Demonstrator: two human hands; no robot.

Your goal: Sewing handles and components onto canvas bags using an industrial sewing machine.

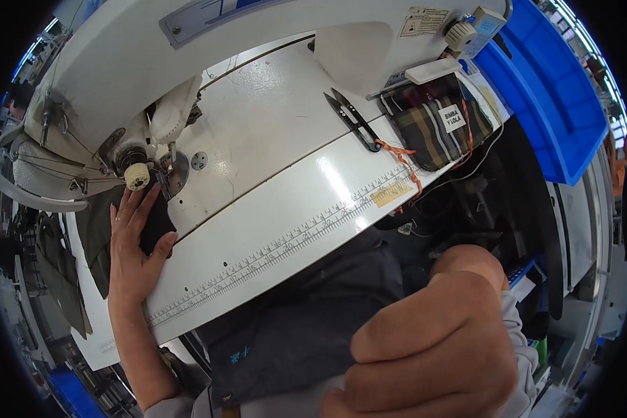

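the left hand [134, 254] lies on dark cloth [97, 230] at the tabletop's [296, 188] left end, by the sewing machine's [111, 76] needle area, fingers nearly together, thumb apart. the right hand [432, 348], before the near edge, has fingers curled together; whether they hold anything, i can't tell.

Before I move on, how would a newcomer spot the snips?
Find the white sewing machine, then the table under it. Toward the table's right, black snips lie beside a plaid cloth bundle. Unlike that bundle, they are slim and pointed, with orange cord at one end.
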